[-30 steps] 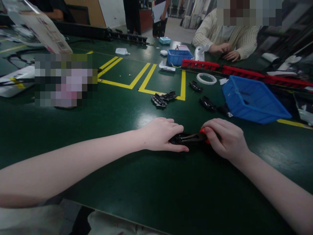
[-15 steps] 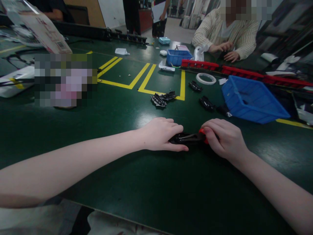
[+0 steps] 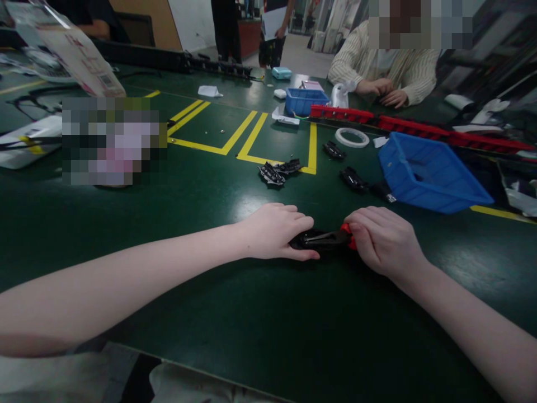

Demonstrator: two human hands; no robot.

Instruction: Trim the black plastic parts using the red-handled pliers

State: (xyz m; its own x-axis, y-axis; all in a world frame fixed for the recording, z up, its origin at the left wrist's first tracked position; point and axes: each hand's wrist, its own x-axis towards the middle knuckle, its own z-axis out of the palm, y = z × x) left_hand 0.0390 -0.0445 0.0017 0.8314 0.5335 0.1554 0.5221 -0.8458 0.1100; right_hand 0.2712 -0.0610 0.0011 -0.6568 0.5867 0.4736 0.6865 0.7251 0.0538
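Note:
My right hand (image 3: 381, 238) is wrapped round the red grips of a pair of pliers (image 3: 339, 239), whose dark jaws point left. A black plastic part (image 3: 298, 241) lies at the jaws, low over the green table. My left hand (image 3: 279, 230) holds this part between thumb and fingers, with the palm covering much of it. Where the jaw tips meet the part is hard to make out. Beyond my hands lie several similar black parts (image 3: 353, 179), two of them together as a pair (image 3: 272, 174) by the yellow tape.
A blue bin (image 3: 436, 184) stands tilted at the right, with a roll of white tape (image 3: 351, 137) near it. Farther back are a smaller blue bin (image 3: 306, 102) and a long red strip (image 3: 411, 127). Across the table sits a co-worker in a striped sleeve (image 3: 346, 61).
Both hands keep their grip in nearly the same place. The view has shifted slightly, and the co-worker's hands across the table have moved a little.

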